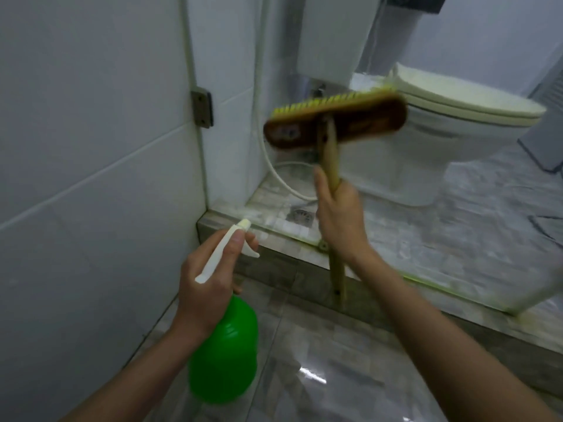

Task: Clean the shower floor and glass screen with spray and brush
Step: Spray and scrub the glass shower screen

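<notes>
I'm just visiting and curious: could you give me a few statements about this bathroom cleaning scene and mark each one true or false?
1. The left hand holds a green spray bottle. True.
2. The right hand grips the handle of a brush. True.
3. The brush head is pressed against the floor. False: it is raised in the air, in front of the toilet.
4. The toilet lid is up. False: the lid is down.
5. A drain sits in the raised floor beyond the step. True.
</notes>
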Demonstrator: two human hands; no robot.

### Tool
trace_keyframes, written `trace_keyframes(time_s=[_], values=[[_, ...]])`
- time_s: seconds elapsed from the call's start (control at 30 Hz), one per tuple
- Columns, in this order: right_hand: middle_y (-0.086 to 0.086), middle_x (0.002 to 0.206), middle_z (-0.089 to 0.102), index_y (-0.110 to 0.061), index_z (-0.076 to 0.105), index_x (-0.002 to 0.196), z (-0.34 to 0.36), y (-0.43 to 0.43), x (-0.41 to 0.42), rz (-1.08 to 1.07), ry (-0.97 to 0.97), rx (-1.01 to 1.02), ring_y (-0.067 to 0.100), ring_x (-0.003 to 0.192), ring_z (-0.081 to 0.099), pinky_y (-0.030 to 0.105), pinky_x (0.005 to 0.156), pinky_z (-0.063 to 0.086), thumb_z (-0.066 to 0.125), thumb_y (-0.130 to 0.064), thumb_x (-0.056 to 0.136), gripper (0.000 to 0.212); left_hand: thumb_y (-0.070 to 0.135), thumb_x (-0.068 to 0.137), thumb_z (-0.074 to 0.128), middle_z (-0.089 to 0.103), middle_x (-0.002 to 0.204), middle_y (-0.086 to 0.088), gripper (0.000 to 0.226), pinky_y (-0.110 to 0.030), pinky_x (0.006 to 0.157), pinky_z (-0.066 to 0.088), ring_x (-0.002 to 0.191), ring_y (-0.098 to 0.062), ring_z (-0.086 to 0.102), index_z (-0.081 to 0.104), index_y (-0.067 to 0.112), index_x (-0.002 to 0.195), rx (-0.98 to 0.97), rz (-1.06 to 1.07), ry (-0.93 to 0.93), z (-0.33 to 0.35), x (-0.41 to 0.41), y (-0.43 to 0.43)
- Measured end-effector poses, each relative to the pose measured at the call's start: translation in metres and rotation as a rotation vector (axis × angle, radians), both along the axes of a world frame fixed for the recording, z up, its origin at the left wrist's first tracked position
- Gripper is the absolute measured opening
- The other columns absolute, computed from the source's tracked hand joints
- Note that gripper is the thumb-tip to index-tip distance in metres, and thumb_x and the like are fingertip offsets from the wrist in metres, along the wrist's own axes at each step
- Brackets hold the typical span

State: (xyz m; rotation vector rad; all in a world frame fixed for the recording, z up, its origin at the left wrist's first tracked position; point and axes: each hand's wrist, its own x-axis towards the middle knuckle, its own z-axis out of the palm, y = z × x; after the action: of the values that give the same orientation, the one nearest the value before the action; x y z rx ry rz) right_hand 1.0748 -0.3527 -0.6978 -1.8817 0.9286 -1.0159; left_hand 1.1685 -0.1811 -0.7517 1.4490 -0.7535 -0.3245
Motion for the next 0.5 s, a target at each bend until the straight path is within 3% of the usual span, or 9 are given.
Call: trace_keyframes(time_s=[0.07,0.13,0.27,0.37,0.5], values=[[-0.007,0.048,0.039,-0.021,0.042,0.063,0.009,-0.001,0.007,0.008,-0.053,-0.043,0.007,0.036,0.037,0.021,0.035,0.031,0.047,-0.039,0.098,0.04,0.046,0.094,0.049,0.076,0.091,0.006,0.04,-0.02,0.043,0.047,0.065,-0.012,0.064,0.075,0.016,0.092,-0.015,0.025,0.004,0.004,0.005,0.003],[-0.008,0.049,0.042,-0.024,0.045,0.064,-0.025,-0.001,-0.006,0.001,0.061,-0.043,0.006,0.038,0.038,0.024,0.037,0.033,0.047,-0.044,0.097,0.039,0.052,0.091,0.046,0.075,0.093,0.007,0.048,-0.019,0.044,0.048,0.072,-0.012,0.066,0.075,0.013,0.092,-0.036,0.041,-0.02,0.008,0.01,0.008],[-0.002,0.055,0.048,-0.019,0.047,0.067,-0.092,0.017,-0.024,-0.024,0.326,0.073,0.008,0.041,0.042,0.016,0.038,0.031,0.044,-0.047,0.095,0.04,0.052,0.091,0.046,0.074,0.096,0.006,0.047,-0.022,0.044,0.049,0.072,-0.022,0.066,0.074,0.015,0.096,-0.055,0.073,-0.038,0.012,0.019,0.022],[-0.003,0.055,0.048,-0.018,0.049,0.069,-0.058,0.023,0.02,0.059,0.239,0.04,0.01,0.044,0.044,0.027,0.043,0.036,0.045,-0.044,0.098,0.039,0.047,0.095,0.048,0.075,0.095,0.004,0.039,-0.025,0.043,0.05,0.076,-0.022,0.067,0.073,0.016,0.097,-0.03,0.11,-0.023,0.008,0.025,0.032],[-0.005,0.052,0.044,-0.019,0.05,0.069,0.007,0.02,0.084,0.156,0.078,0.004,0.007,0.039,0.041,0.028,0.042,0.038,0.045,-0.049,0.096,0.041,0.037,0.095,0.048,0.074,0.092,0.006,0.034,-0.02,0.044,0.048,0.066,-0.019,0.065,0.073,0.013,0.094,0.0,0.14,-0.029,0.004,0.028,0.039]])
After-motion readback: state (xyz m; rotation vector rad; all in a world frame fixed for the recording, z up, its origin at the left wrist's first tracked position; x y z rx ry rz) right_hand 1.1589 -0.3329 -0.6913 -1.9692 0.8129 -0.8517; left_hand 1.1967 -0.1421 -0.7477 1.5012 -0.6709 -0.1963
